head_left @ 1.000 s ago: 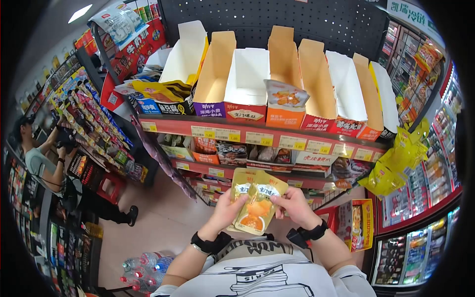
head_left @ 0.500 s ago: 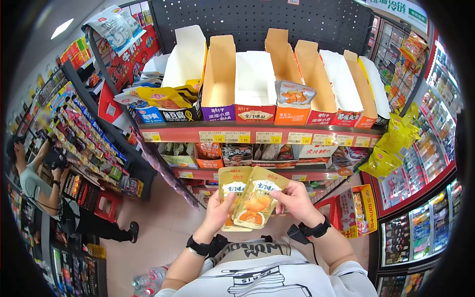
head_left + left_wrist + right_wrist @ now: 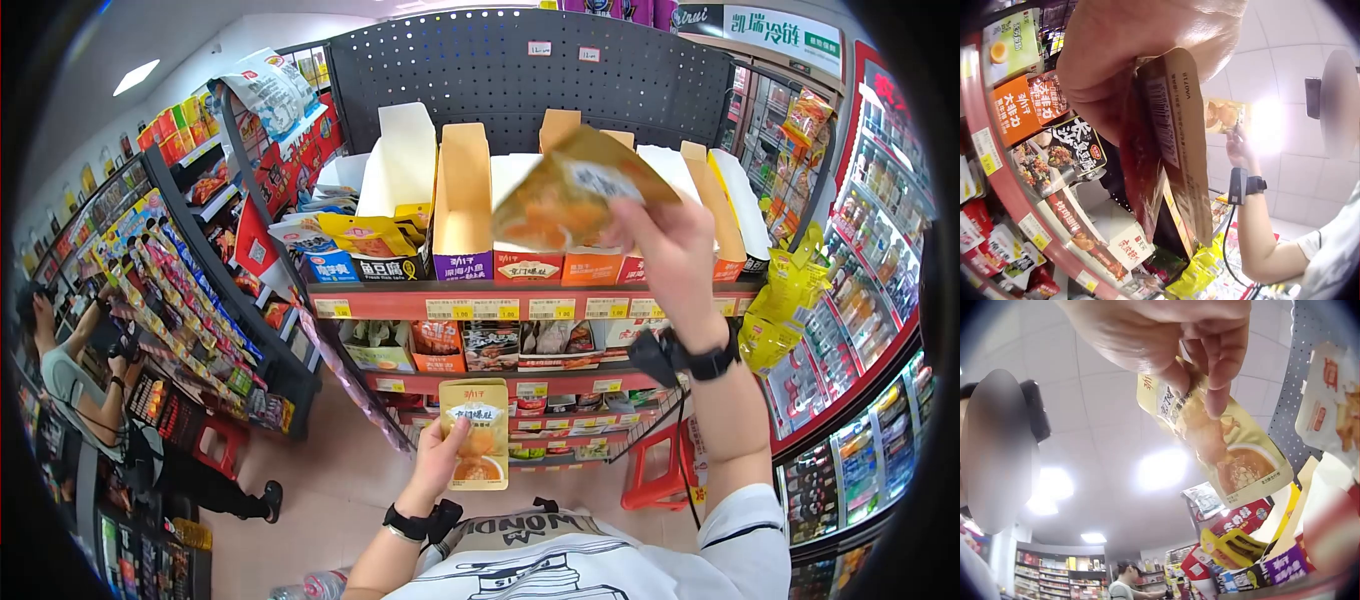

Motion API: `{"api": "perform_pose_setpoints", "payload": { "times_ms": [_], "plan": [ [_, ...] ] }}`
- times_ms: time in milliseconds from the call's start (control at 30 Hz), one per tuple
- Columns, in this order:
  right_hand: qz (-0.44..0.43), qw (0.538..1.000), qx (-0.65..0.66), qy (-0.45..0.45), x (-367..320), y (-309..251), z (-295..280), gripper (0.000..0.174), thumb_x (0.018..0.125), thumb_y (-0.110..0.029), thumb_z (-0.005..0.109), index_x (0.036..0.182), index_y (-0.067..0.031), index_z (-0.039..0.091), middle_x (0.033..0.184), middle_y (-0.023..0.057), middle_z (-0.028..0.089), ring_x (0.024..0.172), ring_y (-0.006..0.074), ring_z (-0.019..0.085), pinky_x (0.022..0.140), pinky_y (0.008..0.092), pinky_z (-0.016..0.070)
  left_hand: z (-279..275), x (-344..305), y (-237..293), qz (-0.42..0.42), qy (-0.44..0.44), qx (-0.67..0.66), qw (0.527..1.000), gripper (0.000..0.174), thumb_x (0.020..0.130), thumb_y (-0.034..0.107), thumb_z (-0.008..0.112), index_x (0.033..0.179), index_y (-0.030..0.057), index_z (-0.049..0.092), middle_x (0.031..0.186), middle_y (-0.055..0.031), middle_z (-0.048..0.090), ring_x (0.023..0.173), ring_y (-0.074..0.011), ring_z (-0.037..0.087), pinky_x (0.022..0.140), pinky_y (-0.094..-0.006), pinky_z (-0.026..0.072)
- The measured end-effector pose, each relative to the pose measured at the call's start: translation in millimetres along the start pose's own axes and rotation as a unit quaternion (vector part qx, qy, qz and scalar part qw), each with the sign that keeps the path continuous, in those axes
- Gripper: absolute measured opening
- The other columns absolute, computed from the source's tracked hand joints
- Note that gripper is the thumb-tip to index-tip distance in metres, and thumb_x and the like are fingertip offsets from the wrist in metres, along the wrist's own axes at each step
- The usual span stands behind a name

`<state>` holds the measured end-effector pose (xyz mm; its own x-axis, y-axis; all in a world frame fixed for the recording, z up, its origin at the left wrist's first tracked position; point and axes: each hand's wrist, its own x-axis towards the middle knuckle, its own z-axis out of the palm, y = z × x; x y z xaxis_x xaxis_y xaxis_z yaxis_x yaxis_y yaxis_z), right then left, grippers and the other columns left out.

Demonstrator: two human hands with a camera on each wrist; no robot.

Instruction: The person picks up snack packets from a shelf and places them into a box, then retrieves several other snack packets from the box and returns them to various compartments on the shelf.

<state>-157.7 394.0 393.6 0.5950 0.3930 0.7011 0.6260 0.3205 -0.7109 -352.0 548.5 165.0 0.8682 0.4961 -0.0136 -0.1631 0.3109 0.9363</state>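
Note:
Raised before the upper shelf, my right hand (image 3: 668,250) pinches a gold snack pouch (image 3: 585,190), tilted and blurred, in front of the open display boxes. In the right wrist view the thumb and fingers of the right hand (image 3: 1175,347) grip that pouch (image 3: 1229,447) at its upper part. Lower down, my left hand (image 3: 437,460) holds gold pouches (image 3: 482,440) upright, the thumb on the front. The left wrist view shows the left hand (image 3: 1141,62) gripping them, seen from the edge and back (image 3: 1179,125). A white box with a red front (image 3: 528,268) stands behind the raised pouch.
A purple-fronted box (image 3: 463,262) and yellow pouches (image 3: 370,235) stand on the upper shelf. Stocked shelves lie below its price rail (image 3: 450,307). Yellow bags (image 3: 785,310) hang at the right; a red stool (image 3: 655,470) is on the floor. A person (image 3: 95,390) stands at the left.
My hands have parted: the right has lifted one pouch up toward the boxes, while the left keeps hold of the others low down. The view has tilted up, showing more of the back panel.

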Motion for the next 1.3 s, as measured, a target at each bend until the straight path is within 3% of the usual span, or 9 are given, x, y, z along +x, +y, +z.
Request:
{"api": "perform_pose_setpoints", "payload": {
  "times_ms": [100, 300, 600, 867, 933, 1000, 1067, 1167, 1300],
  "plan": [
    [-0.065, 0.997, -0.012, -0.032, 38.4, 6.7, 13.2, 0.022, 0.083, -0.010, 0.060, 0.102, 0.0019, 0.061, 0.072, 0.0030, 0.062, 0.058, 0.0063, 0.057, 0.049, 0.0186, 0.0399, -4.7, -2.9, 2.4, 0.012, 0.014, -0.012, 1.000, 0.026, 0.092, 0.017, 0.049, 0.108, -0.0025, 0.053, 0.098, -0.0065, 0.061, 0.085, -0.0121, 0.060, 0.074, -0.0272, 0.0500],
    [0.049, 0.993, -0.064, -0.084, 62.5, 39.3, 22.1, 0.015, 0.085, -0.010, 0.056, 0.091, 0.0026, 0.061, 0.072, 0.0039, 0.062, 0.056, 0.0076, 0.057, 0.049, 0.0212, 0.0401, -15.0, -4.2, 20.7, 0.050, 0.012, -0.024, 0.998, 0.025, 0.092, 0.016, 0.046, 0.110, -0.0010, 0.050, 0.102, -0.0086, 0.060, 0.089, -0.0157, 0.060, 0.079, -0.0296, 0.0497],
    [0.044, 0.992, -0.080, -0.087, 66.9, 32.4, 11.4, 0.015, 0.085, -0.011, 0.058, 0.090, 0.0022, 0.062, 0.072, 0.0045, 0.062, 0.054, 0.0076, 0.056, 0.049, 0.0217, 0.0410, -1.7, 10.6, 53.9, 0.165, -0.014, -0.014, 0.986, 0.024, 0.089, 0.005, 0.050, 0.113, 0.0003, 0.047, 0.104, -0.0060, 0.058, 0.092, -0.0114, 0.057, 0.080, -0.0251, 0.0467],
    [0.157, 0.961, -0.125, -0.192, 79.3, 54.1, 6.7, 0.016, 0.083, -0.015, 0.062, 0.083, 0.0014, 0.064, 0.065, 0.0021, 0.059, 0.056, 0.0061, 0.055, 0.051, 0.0233, 0.0414, 47.1, 38.3, 144.4, 0.283, -0.076, -0.030, 0.956, 0.021, 0.087, 0.004, 0.054, 0.108, 0.0021, 0.052, 0.102, -0.0044, 0.060, 0.091, -0.0110, 0.057, 0.079, -0.0252, 0.0456],
    [0.168, 0.950, -0.160, -0.209, 81.3, 54.9, 4.2, 0.018, 0.082, -0.016, 0.063, 0.085, 0.0016, 0.066, 0.071, 0.0018, 0.061, 0.060, 0.0062, 0.053, 0.056, 0.0236, 0.0425, 51.0, 54.5, 155.8, 0.306, -0.082, -0.026, 0.948, 0.022, 0.087, 0.005, 0.054, 0.109, 0.0022, 0.052, 0.103, -0.0050, 0.060, 0.092, -0.0114, 0.057, 0.080, -0.0254, 0.0454],
    [0.141, 0.910, -0.279, -0.273, 81.4, 52.5, 4.1, 0.020, 0.080, -0.015, 0.064, 0.086, 0.0035, 0.066, 0.073, 0.0038, 0.063, 0.062, 0.0087, 0.054, 0.060, 0.0259, 0.0445, 62.4, 65.3, 170.5, 0.318, -0.088, -0.042, 0.943, 0.022, 0.088, 0.006, 0.054, 0.109, 0.0020, 0.053, 0.104, -0.0054, 0.060, 0.092, -0.0117, 0.057, 0.080, -0.0257, 0.0454],
    [0.156, 0.908, -0.275, -0.275, 81.4, 45.4, 4.8, 0.022, 0.078, -0.015, 0.065, 0.087, 0.0051, 0.065, 0.074, 0.0063, 0.063, 0.064, 0.0116, 0.055, 0.064, 0.0276, 0.0455, 76.0, 74.0, 183.7, 0.329, -0.093, -0.057, 0.938, 0.022, 0.088, 0.007, 0.053, 0.110, 0.0018, 0.053, 0.104, -0.0057, 0.060, 0.093, -0.0120, 0.057, 0.081, -0.0261, 0.0455],
    [0.128, 0.890, -0.321, -0.296, 83.1, 38.9, 5.5, 0.026, 0.075, -0.016, 0.065, 0.092, 0.0032, 0.065, 0.079, 0.0165, 0.064, 0.072, 0.0238, 0.061, 0.068, 0.0324, 0.0465, 97.7, 87.0, 197.4, 0.331, -0.097, -0.128, 0.930, 0.021, 0.089, 0.010, 0.054, 0.108, 0.0004, 0.054, 0.100, -0.0064, 0.062, 0.091, -0.0128, 0.058, 0.081, -0.0273, 0.0462],
    [0.107, 0.894, -0.329, -0.284, 86.0, 42.6, 10.4, 0.021, 0.075, -0.012, 0.062, 0.092, 0.0009, 0.064, 0.080, 0.0175, 0.064, 0.075, 0.0263, 0.061, 0.069, 0.0337, 0.0462, 116.8, 113.6, 200.9, 0.377, -0.119, -0.119, 0.911, 0.019, 0.089, 0.010, 0.054, 0.106, 0.0018, 0.055, 0.099, -0.0052, 0.062, 0.087, -0.0103, 0.059, 0.076, -0.0243, 0.0475]
  ]
}}
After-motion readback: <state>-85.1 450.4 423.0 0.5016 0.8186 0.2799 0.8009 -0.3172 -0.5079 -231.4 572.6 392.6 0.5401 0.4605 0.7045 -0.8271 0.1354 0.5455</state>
